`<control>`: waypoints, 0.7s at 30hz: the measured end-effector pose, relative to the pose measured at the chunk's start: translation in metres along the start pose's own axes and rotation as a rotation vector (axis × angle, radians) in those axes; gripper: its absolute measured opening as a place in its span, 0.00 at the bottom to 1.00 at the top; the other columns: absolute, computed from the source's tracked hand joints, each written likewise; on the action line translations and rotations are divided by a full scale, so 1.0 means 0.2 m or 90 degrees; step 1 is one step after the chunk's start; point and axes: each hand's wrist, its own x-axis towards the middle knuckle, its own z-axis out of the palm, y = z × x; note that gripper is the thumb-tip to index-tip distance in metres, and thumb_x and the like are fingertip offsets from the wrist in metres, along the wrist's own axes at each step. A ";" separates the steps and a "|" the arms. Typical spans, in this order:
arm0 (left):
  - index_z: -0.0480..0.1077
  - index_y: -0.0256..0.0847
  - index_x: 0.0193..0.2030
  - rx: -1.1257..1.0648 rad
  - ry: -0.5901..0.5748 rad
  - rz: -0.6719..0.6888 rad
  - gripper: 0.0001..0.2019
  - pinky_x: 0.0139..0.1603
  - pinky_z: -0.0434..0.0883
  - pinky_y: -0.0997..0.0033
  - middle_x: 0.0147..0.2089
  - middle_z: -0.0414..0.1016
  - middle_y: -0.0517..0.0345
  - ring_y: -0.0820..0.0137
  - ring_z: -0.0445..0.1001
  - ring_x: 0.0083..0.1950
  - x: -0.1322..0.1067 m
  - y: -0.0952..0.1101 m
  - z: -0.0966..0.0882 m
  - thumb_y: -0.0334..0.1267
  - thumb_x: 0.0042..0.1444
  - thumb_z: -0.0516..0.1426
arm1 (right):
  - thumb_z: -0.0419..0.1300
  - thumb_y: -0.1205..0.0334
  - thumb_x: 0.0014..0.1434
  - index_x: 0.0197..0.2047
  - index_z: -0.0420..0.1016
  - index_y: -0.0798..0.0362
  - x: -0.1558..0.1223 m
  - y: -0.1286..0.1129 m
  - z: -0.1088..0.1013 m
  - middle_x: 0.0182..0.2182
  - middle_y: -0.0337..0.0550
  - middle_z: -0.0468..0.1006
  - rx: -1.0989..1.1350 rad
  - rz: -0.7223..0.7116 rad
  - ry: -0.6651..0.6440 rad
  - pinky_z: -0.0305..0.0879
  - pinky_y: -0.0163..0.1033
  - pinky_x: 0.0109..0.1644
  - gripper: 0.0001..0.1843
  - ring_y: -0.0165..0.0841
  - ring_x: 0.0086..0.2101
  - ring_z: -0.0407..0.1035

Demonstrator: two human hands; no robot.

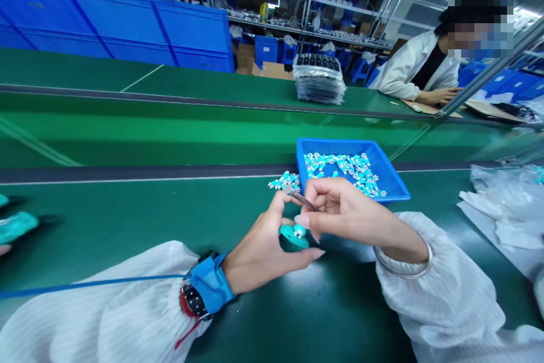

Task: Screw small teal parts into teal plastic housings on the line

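Observation:
In the head view, my left hand (266,247) holds a rounded teal plastic part (293,236) between its curled fingers and thumb. A small white-and-teal piece (300,231) sits at that part's upper side, under my right thumb tip. My right hand (340,210) is closed around a thin metal tool (302,199), perhaps tweezers, whose flat end points left over my left fingers. Whether the right fingertips also grip the small piece is unclear. Just behind my hands stands a blue tray (393,182) with many small teal-and-white pieces.
A loose pile of small pieces (284,181) lies left of the tray. Teal parts (17,228) are at the left edge, clear plastic bags (505,199) at the right. Beyond a raised ledge are stacked bagged items (319,78), blue crates (127,23) and a co-worker (419,63).

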 end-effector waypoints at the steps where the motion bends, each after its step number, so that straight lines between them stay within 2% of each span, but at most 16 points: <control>1: 0.51 0.44 0.52 0.009 0.002 -0.005 0.30 0.39 0.69 0.70 0.34 0.73 0.62 0.70 0.74 0.37 0.00 -0.01 0.00 0.40 0.46 0.62 | 0.61 0.64 0.53 0.25 0.59 0.54 0.00 0.00 0.00 0.19 0.33 0.70 -0.008 0.000 -0.007 0.61 0.27 0.24 0.13 0.24 0.21 0.68; 4: 0.47 0.43 0.57 0.044 0.021 -0.009 0.35 0.41 0.68 0.69 0.34 0.75 0.60 0.68 0.75 0.39 0.00 -0.03 0.01 0.41 0.46 0.62 | 0.60 0.66 0.53 0.24 0.58 0.54 0.01 0.01 0.00 0.17 0.31 0.69 -0.024 0.003 0.010 0.60 0.27 0.23 0.13 0.24 0.20 0.68; 8: 0.42 0.42 0.60 0.050 0.030 -0.001 0.39 0.38 0.68 0.69 0.32 0.75 0.61 0.70 0.75 0.32 0.00 -0.04 0.01 0.41 0.47 0.61 | 0.61 0.67 0.52 0.23 0.57 0.54 0.01 0.03 0.00 0.14 0.30 0.68 -0.031 0.017 0.036 0.57 0.26 0.21 0.14 0.23 0.17 0.66; 16: 0.45 0.44 0.60 0.031 0.018 0.001 0.36 0.38 0.68 0.71 0.32 0.75 0.62 0.70 0.75 0.35 0.01 -0.02 0.00 0.38 0.48 0.61 | 0.62 0.59 0.52 0.25 0.54 0.53 0.03 0.07 0.02 0.11 0.29 0.67 0.100 0.031 0.037 0.45 0.23 0.15 0.18 0.18 0.12 0.54; 21: 0.44 0.45 0.61 0.033 0.030 -0.007 0.38 0.42 0.69 0.69 0.32 0.75 0.62 0.68 0.76 0.36 0.01 -0.01 -0.01 0.39 0.48 0.61 | 0.60 0.60 0.53 0.32 0.59 0.53 0.05 0.11 0.04 0.10 0.28 0.67 0.148 0.036 0.065 0.40 0.23 0.12 0.11 0.19 0.09 0.49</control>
